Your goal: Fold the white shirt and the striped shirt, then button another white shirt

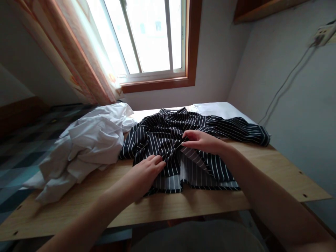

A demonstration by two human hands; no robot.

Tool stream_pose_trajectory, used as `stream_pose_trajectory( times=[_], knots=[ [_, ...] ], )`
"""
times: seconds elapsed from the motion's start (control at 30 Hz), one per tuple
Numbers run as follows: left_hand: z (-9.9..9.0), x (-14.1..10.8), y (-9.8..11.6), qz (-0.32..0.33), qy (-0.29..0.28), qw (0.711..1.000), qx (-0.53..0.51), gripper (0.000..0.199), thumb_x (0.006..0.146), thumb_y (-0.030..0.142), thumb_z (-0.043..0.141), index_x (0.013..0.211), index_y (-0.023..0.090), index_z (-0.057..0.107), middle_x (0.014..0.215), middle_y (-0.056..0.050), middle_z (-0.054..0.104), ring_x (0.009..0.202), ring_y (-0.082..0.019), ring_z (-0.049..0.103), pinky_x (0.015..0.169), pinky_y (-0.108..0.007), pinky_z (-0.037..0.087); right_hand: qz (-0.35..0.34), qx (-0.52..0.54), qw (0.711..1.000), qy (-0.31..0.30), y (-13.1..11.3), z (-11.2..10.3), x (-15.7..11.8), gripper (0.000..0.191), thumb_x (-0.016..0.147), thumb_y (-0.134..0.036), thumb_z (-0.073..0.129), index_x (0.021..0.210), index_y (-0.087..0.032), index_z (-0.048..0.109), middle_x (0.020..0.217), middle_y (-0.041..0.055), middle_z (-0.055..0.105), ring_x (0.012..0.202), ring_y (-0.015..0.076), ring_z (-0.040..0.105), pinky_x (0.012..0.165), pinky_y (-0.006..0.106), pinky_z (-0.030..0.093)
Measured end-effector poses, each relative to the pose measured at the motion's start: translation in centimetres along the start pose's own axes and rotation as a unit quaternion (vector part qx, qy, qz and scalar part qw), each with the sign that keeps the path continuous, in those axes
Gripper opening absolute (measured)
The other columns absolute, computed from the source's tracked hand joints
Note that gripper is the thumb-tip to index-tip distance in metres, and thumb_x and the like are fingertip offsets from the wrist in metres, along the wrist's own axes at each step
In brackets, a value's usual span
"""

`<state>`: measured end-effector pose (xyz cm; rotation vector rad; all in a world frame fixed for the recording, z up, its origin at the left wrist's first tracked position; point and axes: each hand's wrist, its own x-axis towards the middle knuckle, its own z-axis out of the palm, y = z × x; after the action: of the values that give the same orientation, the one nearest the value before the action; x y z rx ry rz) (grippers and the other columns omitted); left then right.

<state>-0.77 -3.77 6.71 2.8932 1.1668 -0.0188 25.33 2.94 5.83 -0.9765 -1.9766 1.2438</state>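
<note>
A striped shirt (156,141) lies on the wooden surface (278,168) below the window (151,38), collar (173,111) pointing to the window and hem (217,187) to the person, its long axis running away from them and one sleeve (236,128) stretched right. The left hand (147,172) rests, fingers close together, at its lower left; the right hand (203,141) has thumb and forefinger slightly parted mid-front, and whether either hand grips cloth cannot be told
</note>
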Motion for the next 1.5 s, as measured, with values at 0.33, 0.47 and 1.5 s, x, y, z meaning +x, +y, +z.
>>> stream_pose_trajectory(
  times=[0.33,0.47,1.5],
  knots=[
    [-2.0,-2.4,0.8,0.033,-0.004,0.978,-0.204,0.021,0.094,0.029,0.055,0.086,0.023,0.073,0.092,-0.005,0.069,0.088,-0.017,0.06,0.078,-0.028,0.047,0.083,0.022,0.972,-0.218,-2.4,-1.0,-1.2,0.026,0.09,-0.041,0.061,0.103,-0.019,0.067,0.094,0.0041,0.073,0.075,0.012,0.066,0.062,0.024,0.049],
    [-3.2,-2.9,-1.0,0.05,-0.147,0.933,-0.325,0.025,0.095,0.036,0.054,0.096,0.024,0.076,0.091,-0.004,0.074,0.085,-0.016,0.065,0.075,-0.025,0.05,0.069,-0.164,0.984,-0.018,-1.0,-3.0,-0.5,0.019,0.092,-0.033,0.058,0.101,-0.019,0.067,0.089,0.0061,0.073,0.075,0.015,0.066,0.064,0.027,0.049],
    [1.3,-5.4,1.4,-0.008,0.019,0.999,-0.031,0.054,0.093,0.056,0.05,0.141,0.03,0.051,0.128,-0.007,0.066,0.117,-0.03,0.061,0.099,-0.051,0.046,0.116,-0.392,0.905,-0.12,-1.3,0.0,-13.5,0.055,0.089,-0.061,0.055,0.136,-0.033,0.059,0.146,0.0059,0.052,0.131,0.0323,0.05,0.108,0.047,0.043]
  ],
)
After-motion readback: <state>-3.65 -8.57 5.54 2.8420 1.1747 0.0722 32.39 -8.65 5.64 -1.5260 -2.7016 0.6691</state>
